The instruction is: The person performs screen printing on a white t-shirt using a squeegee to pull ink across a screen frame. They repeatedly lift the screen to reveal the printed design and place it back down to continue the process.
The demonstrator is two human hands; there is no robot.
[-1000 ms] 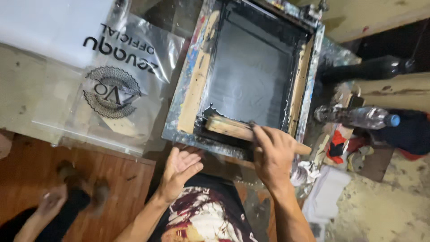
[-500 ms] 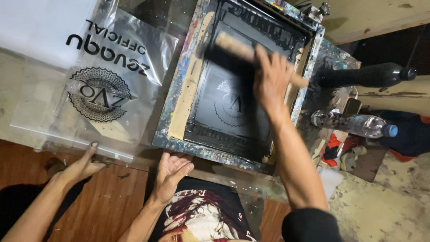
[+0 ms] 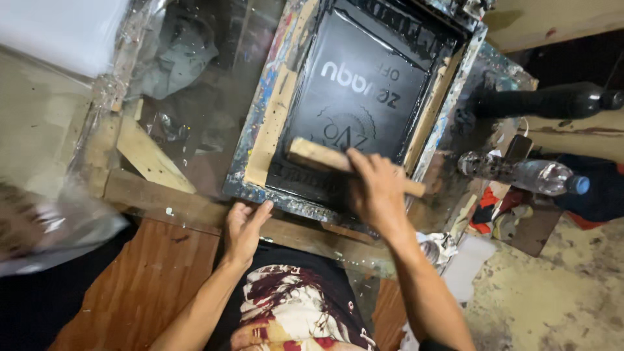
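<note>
Right hand (image 3: pixel 377 192) closed around the wooden squeegee (image 3: pixel 338 161), gripping its handle right of the middle; the handle's left end sticks out past the fingers, the right end pokes out near the frame's right rail. The squeegee lies across the near part of the black mesh inside the printing frame (image 3: pixel 276 110), blade down on the inked screen. Left hand (image 3: pixel 244 227) open, fingers spread, pressed flat on the near edge of the frame at its near-left corner. Frame sits on the glass counter (image 3: pixel 195 97). Clear plastic bottle (image 3: pixel 526 174) lies to the right, just beside the frame; a dark bottle (image 3: pixel 552 101) lies farther right and back. Blurred plastic sheet (image 3: pixel 45 221) at near left.
</note>
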